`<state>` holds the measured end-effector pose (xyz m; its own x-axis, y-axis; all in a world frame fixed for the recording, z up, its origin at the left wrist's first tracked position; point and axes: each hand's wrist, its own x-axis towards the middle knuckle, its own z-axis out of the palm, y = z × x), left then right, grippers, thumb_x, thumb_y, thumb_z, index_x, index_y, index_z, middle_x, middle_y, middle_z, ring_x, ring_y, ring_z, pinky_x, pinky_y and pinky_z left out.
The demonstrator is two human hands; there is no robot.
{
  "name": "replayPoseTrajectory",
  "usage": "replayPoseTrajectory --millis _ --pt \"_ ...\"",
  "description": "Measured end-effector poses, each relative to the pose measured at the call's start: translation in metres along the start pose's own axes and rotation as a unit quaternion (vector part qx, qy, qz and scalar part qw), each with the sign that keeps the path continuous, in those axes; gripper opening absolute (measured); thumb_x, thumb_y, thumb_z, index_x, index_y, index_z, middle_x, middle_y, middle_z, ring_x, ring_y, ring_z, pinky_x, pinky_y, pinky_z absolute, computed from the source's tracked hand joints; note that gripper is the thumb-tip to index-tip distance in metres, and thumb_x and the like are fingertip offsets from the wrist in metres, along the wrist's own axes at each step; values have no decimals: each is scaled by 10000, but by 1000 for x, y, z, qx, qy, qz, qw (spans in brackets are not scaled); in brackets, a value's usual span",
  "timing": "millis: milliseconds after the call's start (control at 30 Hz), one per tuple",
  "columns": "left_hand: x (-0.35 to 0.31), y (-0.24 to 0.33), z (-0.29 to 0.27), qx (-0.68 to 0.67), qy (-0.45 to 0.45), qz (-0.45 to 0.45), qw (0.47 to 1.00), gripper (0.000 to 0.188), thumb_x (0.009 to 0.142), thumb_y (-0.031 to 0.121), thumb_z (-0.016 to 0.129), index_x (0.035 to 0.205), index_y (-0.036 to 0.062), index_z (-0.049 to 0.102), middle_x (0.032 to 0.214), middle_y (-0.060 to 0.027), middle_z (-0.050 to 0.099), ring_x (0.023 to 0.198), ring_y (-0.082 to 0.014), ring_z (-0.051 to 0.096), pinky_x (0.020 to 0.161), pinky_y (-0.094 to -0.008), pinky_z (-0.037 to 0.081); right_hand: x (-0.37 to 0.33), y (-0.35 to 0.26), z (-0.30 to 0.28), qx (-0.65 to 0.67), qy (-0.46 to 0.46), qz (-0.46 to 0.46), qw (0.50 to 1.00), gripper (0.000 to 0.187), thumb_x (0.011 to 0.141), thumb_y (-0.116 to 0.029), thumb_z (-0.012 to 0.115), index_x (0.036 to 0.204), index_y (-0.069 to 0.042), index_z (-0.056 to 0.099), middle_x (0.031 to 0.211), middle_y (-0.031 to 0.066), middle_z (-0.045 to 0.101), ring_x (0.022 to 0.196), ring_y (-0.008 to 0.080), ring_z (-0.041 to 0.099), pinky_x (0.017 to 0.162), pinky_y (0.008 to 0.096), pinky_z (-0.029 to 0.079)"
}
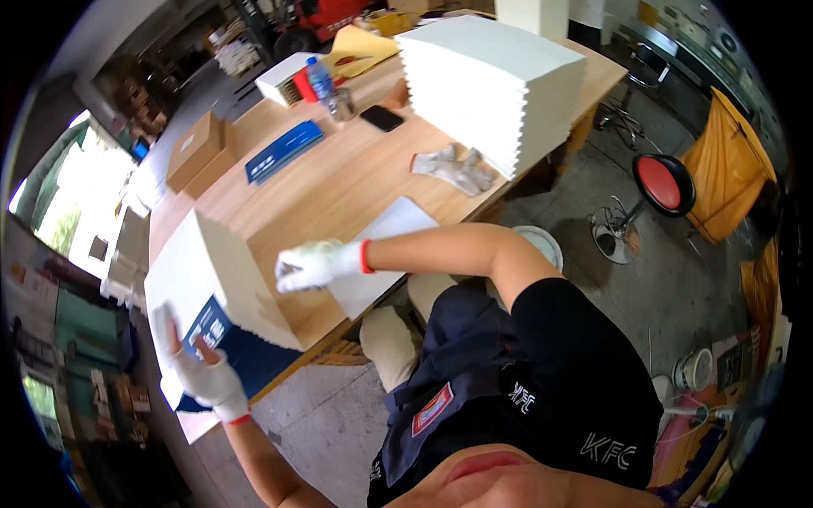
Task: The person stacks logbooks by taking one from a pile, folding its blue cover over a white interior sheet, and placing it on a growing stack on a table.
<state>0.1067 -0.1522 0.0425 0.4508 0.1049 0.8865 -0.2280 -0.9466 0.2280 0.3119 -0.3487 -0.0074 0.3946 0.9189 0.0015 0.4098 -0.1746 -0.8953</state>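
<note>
Left hand [201,377] spread by the paper stack [247,286], right hand [318,264] curled nearby

From the head view, the left hand's thumb and fingers stand apart in front of the blue sheet [262,364] at the stack's near side; whether it touches cannot be told. The right hand hangs over the tabletop [339,178] just right of the stack, fingers bent in; whether they pinch anything is unclear. The stack stands at the tabletop's left end. As a whole it is probably heavy, yet single sheets should be light, bendy and easily creased. Gloved hands may slip on smooth paper. A few sheets are best taken by a corner; the full pile, from underneath with both sides kept square.
</note>
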Motion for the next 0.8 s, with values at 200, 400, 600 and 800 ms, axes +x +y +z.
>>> replayPoseTrajectory --millis 200,400,600,800 --pt "53 136 151 -141 -256 4 956 624 863 12 628 1463 63 464 1485 -166 495 1423 -314 417 1163 -395 324 -127 51 -24 32 1 56 998 384 953 -387 624 1126 -44 620 823 49 671 678 127 642 651 289 521" --pt "115 223 295 -586 -345 -364 636 531 1034 290 452 1494 41 360 1493 -202 462 1284 -329 523 1044 -439 437 -210 88 -53 47 47 65 996 367 930 -400 603 1082 -68 645 833 34 684 654 122 624 632 276 515" --pt "149 290 416 -582 -445 -457 504 274 1044 274 437 1210 74 522 1157 -117 599 905 -267 598 819 -440 530 -284 108 -78 32 124 107 986 346 971 -397 592 1099 -80 642 870 45 697 730 141 675 696 301 539" --pt "152 319 423 -472 -377 -522 602 230 1022 251 433 1152 119 570 1059 -51 596 873 -200 587 788 -420 525 -327 131 -81 45 148 136 978 371 959 -415 610 1104 -75 648 868 51 710 751 160 686 716 314 534"
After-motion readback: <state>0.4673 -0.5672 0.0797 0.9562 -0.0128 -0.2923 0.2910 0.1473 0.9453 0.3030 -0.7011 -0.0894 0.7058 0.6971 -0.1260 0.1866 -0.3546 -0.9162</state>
